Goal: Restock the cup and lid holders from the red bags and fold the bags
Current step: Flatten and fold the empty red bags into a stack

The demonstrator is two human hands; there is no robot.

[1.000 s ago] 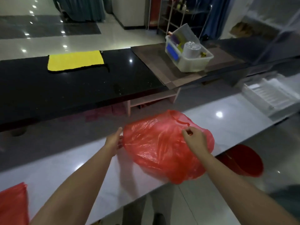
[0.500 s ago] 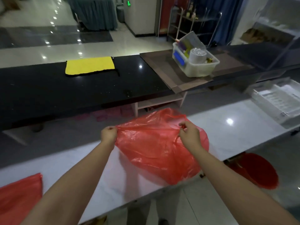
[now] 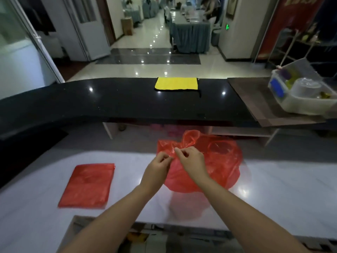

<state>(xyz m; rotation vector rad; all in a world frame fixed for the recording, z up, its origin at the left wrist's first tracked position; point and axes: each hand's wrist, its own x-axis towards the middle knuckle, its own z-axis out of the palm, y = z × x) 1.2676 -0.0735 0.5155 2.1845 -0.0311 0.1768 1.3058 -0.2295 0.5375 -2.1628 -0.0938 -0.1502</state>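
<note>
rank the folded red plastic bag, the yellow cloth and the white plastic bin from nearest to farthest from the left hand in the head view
1. Folded red plastic bag, flat on the white counter left of the left hand.
2. Yellow cloth, straight ahead on the black counter.
3. White plastic bin, far right.

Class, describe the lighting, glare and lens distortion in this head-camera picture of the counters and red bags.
Head view: dim indoor light; ceiling lamps glare as bright spots on the black counter and white worktop; wide-angle lens bows the counter's edge; the loose red bag looks translucent and shiny.
</note>
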